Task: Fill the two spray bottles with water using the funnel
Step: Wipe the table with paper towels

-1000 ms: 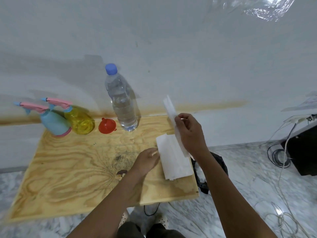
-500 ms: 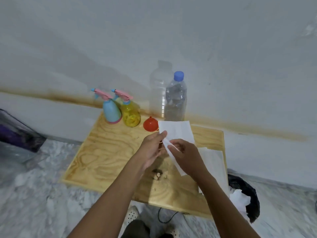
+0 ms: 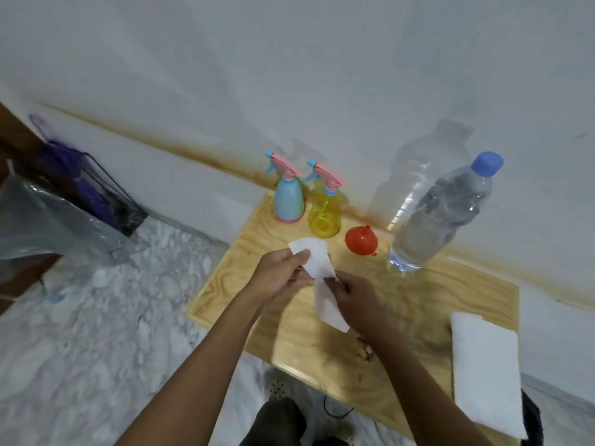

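While the left hand (image 3: 283,273) pinches the upper edge of a white paper tissue (image 3: 317,257) with curled fingers, the right hand (image 3: 357,300) pinches its middle. Beyond them on the plywood board (image 3: 418,300), untouched, sit a blue plastic spray bottle (image 3: 288,202), a yellow transparent spray bottle (image 3: 325,217), a red plastic funnel (image 3: 361,240) and a clear capped water bottle (image 3: 441,214).

The left grip (image 3: 283,268) and right grip (image 3: 357,297) pinch a white tissue (image 3: 317,257) above the wooden worktop (image 3: 418,304); behind it stand a blue spray bottle (image 3: 288,201), a yellow spray bottle (image 3: 324,217), a red funnel (image 3: 361,240) and a capped water bottle (image 3: 434,217); a stack of tissues (image 3: 486,375) lies at the worktop's right edge.
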Motion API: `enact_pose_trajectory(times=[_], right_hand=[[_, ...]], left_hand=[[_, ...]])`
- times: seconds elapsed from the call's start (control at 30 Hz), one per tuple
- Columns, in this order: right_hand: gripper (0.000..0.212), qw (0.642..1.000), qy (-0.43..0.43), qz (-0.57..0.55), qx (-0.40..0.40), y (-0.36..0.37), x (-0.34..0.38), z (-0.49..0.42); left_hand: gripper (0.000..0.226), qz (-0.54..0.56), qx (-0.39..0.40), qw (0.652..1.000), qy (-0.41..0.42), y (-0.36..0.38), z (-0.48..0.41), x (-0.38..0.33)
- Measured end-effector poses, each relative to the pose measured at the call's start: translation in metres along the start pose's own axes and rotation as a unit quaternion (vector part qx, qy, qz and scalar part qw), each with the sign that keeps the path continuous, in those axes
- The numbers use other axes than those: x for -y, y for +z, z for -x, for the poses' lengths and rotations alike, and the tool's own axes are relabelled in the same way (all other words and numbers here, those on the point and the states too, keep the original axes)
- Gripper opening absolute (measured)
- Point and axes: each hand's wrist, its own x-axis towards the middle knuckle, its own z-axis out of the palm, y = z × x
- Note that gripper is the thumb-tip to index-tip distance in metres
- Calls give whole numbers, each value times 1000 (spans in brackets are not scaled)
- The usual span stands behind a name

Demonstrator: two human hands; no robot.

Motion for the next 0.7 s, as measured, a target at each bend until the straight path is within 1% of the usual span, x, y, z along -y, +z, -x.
enact_pose_trajectory(times=[0.1,0.2,0.27,0.33,0.37,0.43,0.47,0.5,0.57,0.6,0.63,0.7], right_hand=[[24,999,-6,45,-13,20,-1,-27],[28,995,-20,92,-33,39,1,-55],[41,991,-12,127,-48,51,3,-75],[47,985,-6,165,-58,62,2,-91],[49,980,-12,191,-55,66,1,-99],[49,969,-15,245,-26,74,-3,-113],[48,965,-3,264,-7,78,-7,-119],[48,960,12,278,14,83,-12,-123],[50,955,15,293,45,93,-21,-129],[53,954,9,293,54,98,-23,-130],[57,955,5,290,57,104,-25,-132],[74,957,-5,286,48,114,-27,-134]], left_hand=[[15,-91,-79,992,23,-44,-17,5],[28,-210,-126,969,26,-84,-43,17],[51,-318,-130,939,28,-109,-66,28],[74,-400,-127,908,15,-129,-89,41],[80,-432,-122,893,-2,-137,-100,49],[84,-488,-101,867,-30,-141,-105,47],[88,-505,-86,858,-32,-141,-106,46],[95,-508,-72,857,-40,-142,-106,44],[110,-503,-53,861,-49,-145,-109,47],[113,-498,-50,864,-47,-147,-111,49],[115,-491,-49,869,-48,-149,-113,50],[115,-478,-48,876,-39,-150,-113,51]])
